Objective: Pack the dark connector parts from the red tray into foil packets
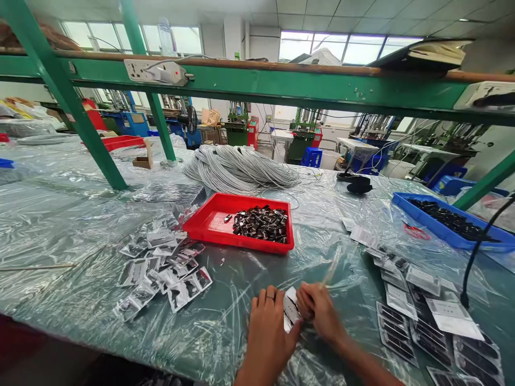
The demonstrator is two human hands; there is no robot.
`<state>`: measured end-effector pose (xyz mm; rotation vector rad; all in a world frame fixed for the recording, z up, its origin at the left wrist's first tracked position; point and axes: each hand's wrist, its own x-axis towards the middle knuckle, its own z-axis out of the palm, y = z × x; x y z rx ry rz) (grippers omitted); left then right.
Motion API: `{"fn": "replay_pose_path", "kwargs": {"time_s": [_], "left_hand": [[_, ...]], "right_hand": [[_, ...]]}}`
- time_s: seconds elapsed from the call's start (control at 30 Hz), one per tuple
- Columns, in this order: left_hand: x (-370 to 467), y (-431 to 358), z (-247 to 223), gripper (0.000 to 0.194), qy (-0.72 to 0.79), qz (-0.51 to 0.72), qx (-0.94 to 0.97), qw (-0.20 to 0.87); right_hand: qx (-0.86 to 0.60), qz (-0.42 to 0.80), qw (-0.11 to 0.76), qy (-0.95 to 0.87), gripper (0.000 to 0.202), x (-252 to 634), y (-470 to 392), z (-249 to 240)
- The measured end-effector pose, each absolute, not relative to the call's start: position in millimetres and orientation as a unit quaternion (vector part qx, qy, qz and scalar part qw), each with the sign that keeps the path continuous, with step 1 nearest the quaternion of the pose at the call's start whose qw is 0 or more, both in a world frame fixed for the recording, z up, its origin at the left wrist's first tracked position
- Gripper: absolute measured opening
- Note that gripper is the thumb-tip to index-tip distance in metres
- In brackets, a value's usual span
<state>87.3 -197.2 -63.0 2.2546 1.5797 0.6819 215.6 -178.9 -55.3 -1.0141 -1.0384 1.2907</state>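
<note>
A small white packet with dark strips (pixel 290 310) lies low on the plastic-covered table, between my hands. My left hand (pixel 267 332) grips it from the left, thumb across its lower edge, a ring on one finger. On the packet's right edge, the curled fingers of my right hand (pixel 317 308) are closed; their tips are partly hidden. Just beyond is a red tray (pixel 209 214), with a heap of small black and silver connector-like pieces (pixel 263 224) at its right end. To the left lies a loose pile of white and clear packets with dark contents (pixel 161 268).
Clear-topped packs of black pieces (pixel 396 329) and white cards spread at right, near a blue tray (pixel 446 220) and a black cable (pixel 472 262). Grey cable coils (pixel 241 166) lie behind the red tray. A green shelf beam (pixel 281 83) crosses above.
</note>
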Motion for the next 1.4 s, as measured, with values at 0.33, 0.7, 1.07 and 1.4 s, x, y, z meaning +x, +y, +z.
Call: {"fn": "replay_pose_path", "kwargs": {"time_s": [0.33, 0.7, 1.07, 1.4], "left_hand": [[58.8, -179.0, -50.6, 0.055, 0.539, 0.306, 0.658, 0.427], [34.4, -78.7, -7.2, 0.034, 0.466, 0.514, 0.609, 0.384], [10.3, -15.8, -0.9, 0.034, 0.385, 0.548, 0.602, 0.435], [3.1, -21.7, -0.6, 0.030, 0.414, 0.471, 0.658, 0.415]], "right_hand": [[-0.647, 0.311, 0.406, -0.565, 0.028, 289.9, -176.5, -29.3], [-0.444, -0.058, 0.398, -0.801, 0.031, 180.4, -94.3, 2.0], [-0.486, 0.264, 0.497, -0.669, 0.016, 157.4, -24.2, 10.9], [-0.469, 0.370, 0.426, -0.679, 0.019, 177.9, -7.8, 3.8]]}}
